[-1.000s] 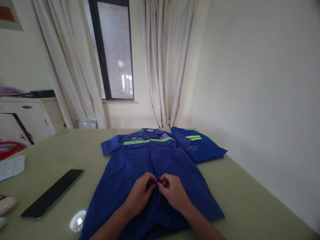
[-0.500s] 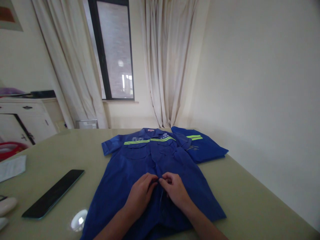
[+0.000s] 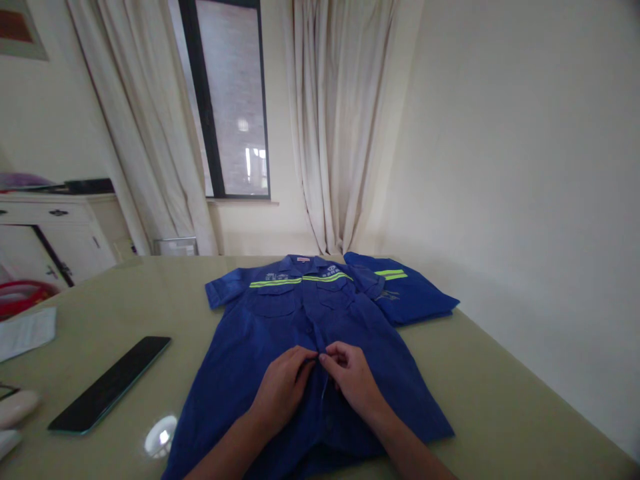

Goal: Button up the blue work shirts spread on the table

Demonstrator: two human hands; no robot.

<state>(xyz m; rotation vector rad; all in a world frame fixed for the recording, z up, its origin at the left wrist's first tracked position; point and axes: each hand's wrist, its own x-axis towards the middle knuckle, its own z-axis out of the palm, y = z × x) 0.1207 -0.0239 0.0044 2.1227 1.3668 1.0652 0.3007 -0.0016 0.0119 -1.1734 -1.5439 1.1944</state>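
Crept slightly collarward since earlier, pinching blue short-sleeved cloth shirt (image 3: pixel 280 327) with left hand (image 3: pixel 284 383) and right hand (image 3: pixel 354 380), near folded blue garment (image 3: pixel 420 295) and flat black device (image 3: pixel 113 383).

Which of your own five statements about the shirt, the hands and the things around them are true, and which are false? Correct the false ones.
1. The left hand and the right hand are both at the front of the blue short-sleeved shirt. True.
2. The folded blue garment lies left of the shirt. False: it lies to the right.
3. A black flat object lies on the table, left of the shirt. True.
4. The stripe across the shirt's chest is red. False: it is mainly yellow-green.
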